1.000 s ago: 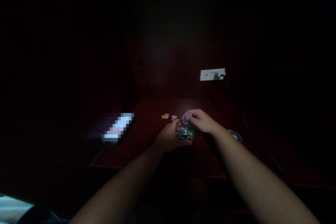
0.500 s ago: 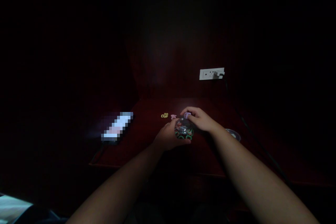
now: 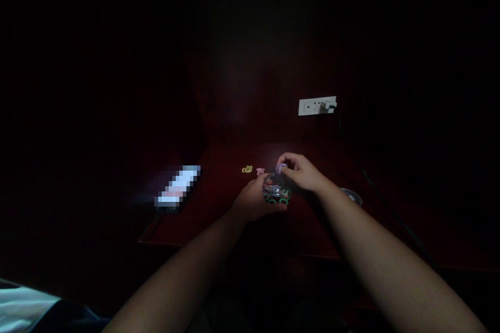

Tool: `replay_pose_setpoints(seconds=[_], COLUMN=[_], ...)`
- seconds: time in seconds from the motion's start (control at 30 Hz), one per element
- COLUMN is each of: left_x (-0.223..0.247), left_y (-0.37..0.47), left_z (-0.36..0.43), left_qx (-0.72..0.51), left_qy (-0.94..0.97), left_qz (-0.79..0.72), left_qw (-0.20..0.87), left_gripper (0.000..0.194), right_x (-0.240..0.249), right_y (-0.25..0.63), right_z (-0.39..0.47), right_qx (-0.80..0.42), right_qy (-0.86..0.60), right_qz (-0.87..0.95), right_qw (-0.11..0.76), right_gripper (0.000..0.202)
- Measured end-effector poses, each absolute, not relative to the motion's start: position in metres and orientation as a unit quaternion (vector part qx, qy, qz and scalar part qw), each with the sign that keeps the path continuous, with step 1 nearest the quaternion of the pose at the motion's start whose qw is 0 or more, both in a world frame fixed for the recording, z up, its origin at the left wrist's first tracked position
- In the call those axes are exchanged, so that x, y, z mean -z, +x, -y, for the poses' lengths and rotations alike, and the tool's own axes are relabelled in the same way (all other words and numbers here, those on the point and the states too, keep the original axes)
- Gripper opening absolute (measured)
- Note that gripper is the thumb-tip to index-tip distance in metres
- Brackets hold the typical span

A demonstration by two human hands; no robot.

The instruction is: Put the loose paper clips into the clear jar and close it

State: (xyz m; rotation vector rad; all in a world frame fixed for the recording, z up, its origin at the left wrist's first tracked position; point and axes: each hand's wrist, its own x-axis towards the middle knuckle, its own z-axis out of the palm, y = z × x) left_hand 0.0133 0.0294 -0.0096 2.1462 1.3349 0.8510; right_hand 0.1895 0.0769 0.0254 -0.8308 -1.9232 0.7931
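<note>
My left hand [image 3: 250, 202] is wrapped round a clear jar [image 3: 277, 187] from its left side. Inside the jar lie several small coloured hair ties, green ones showing most clearly. Just above the jar's far rim, my right hand [image 3: 302, 171] pinches light purple hair ties [image 3: 281, 168] between thumb and fingers; how many is hard to tell. Beyond the jar, a little cluster of yellow hair ties [image 3: 247, 169] lies on the dark red table [image 3: 219, 192]. Pink hair ties [image 3: 260, 171] lie beside the yellow ones, close to my left fingers.
A lit phone [image 3: 177, 187] with a blurred screen lies at the table's left. A clear round lid [image 3: 352, 196] rests by my right forearm. On the back wall is a white socket [image 3: 317, 106] with a plug, and a dark cable [image 3: 369, 182] runs down the right side.
My right hand has moved slightly up and away from the jar's opening with the purple hair ties. The left hand keeps its hold on the jar. The view has shifted slightly.
</note>
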Motion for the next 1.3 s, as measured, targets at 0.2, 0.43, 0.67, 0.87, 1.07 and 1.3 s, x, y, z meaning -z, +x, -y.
replay_pose_setpoints(seconds=[0.2, 0.43, 0.67, 0.87, 1.07, 1.3], left_x=[0.0097, 0.0119, 0.0121, 0.0122, 0.0134, 0.0121], left_y=[0.0129, 0.0114, 0.0115, 0.0114, 0.012, 0.0122], left_z=[-0.0298, -0.0312, -0.0315, -0.0319, -0.0326, -0.0322], left_qx=[-0.308, -0.318, -0.318, -0.318, -0.326, -0.367], left_qy=[0.787, 0.784, 0.787, 0.786, 0.79, 0.786], left_qz=[-0.478, -0.475, -0.475, -0.476, -0.461, -0.463], left_qw=[0.24, 0.241, 0.232, 0.233, 0.237, 0.181], left_gripper=[0.085, 0.086, 0.083, 0.086, 0.087, 0.097], right_x=[-0.028, -0.0264, -0.0226, -0.0228, -0.0231, -0.0258], right_y=[0.1903, 0.1888, 0.1898, 0.1898, 0.19, 0.1908], right_z=[-0.0748, -0.075, -0.0793, -0.0792, -0.0821, -0.0824], right_qx=[-0.336, -0.391, -0.38, -0.372, -0.375, -0.38], right_qy=[-0.323, -0.34, -0.34, -0.336, -0.316, -0.317], right_qz=[0.761, 0.741, 0.746, 0.748, 0.72, 0.689], right_qw=[0.451, 0.428, 0.429, 0.434, 0.491, 0.529], right_gripper=[0.011, 0.017, 0.019, 0.013, 0.014, 0.02])
